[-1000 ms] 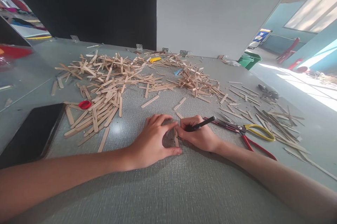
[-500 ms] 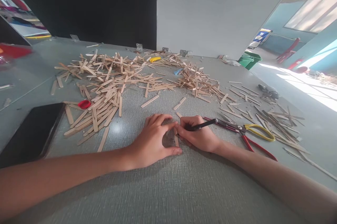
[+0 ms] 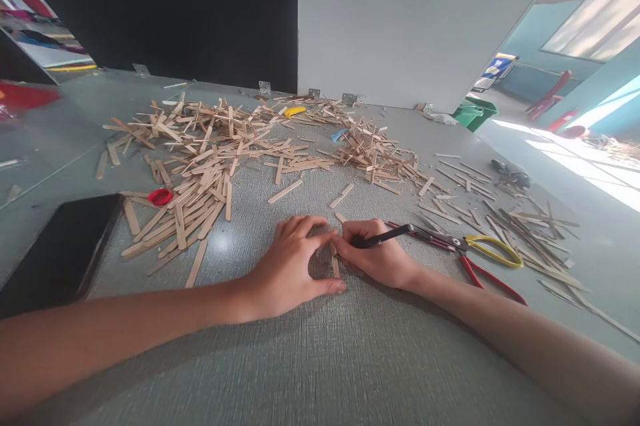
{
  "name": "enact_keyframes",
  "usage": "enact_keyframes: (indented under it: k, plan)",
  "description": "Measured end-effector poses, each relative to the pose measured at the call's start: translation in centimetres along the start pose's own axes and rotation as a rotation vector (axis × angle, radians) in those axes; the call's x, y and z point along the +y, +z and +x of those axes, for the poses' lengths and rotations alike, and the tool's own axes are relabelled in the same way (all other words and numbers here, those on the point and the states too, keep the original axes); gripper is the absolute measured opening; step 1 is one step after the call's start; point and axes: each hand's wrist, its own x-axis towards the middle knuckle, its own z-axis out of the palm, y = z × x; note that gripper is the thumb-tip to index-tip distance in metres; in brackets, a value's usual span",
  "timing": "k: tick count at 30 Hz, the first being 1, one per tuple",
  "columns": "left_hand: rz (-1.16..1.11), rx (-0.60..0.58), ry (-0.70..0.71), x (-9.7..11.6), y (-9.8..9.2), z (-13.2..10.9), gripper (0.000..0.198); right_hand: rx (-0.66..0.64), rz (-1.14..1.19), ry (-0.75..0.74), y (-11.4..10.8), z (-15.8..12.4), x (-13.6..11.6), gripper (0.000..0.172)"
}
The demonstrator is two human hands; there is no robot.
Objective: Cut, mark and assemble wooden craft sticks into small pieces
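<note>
A small wooden craft stick [image 3: 335, 266] lies on the table between my hands, partly covered by fingers. My left hand [image 3: 295, 263] is curved around its left side, index fingertip against its upper part and thumb at its lower end, steadying it. In a writing grip, my right hand [image 3: 377, 256] holds a black pen [image 3: 390, 236], its tip hidden behind the fingers over the stick. Two more craft sticks [image 3: 285, 191] lie just beyond my hands. To the right of my right hand rest pliers [image 3: 463, 245] with one yellow and one red handle.
A large heap of craft sticks [image 3: 200, 173] spreads across the back, with a red cap [image 3: 160, 197] and a yellow object [image 3: 295, 111] among them. A black phone [image 3: 60, 253] lies at left. Thin wood strips [image 3: 530, 239] are scattered at right. Upright panels [image 3: 390, 26] stand behind.
Both hands, the pen and the craft stick stay practically in place. The view shifts only very slightly.
</note>
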Motion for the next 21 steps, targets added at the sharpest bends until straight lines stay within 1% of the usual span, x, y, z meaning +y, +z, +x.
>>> enact_keyframes:
  k: [8,15,21]
  plan:
    - [-0.014,0.005,0.004,0.13,-0.1,0.01,0.062,-0.011,-0.038,-0.038,-0.04,0.2,-0.1,0.035]
    - [-0.012,-0.008,-0.006,0.06,-0.11,-0.01,0.066,-0.032,-0.002,-0.028,-0.17,-0.02,-0.31,0.035]
    - [-0.01,-0.011,-0.012,0.06,-0.05,-0.11,0.069,-0.034,-0.016,-0.058,-0.14,0.12,-0.4,0.037]
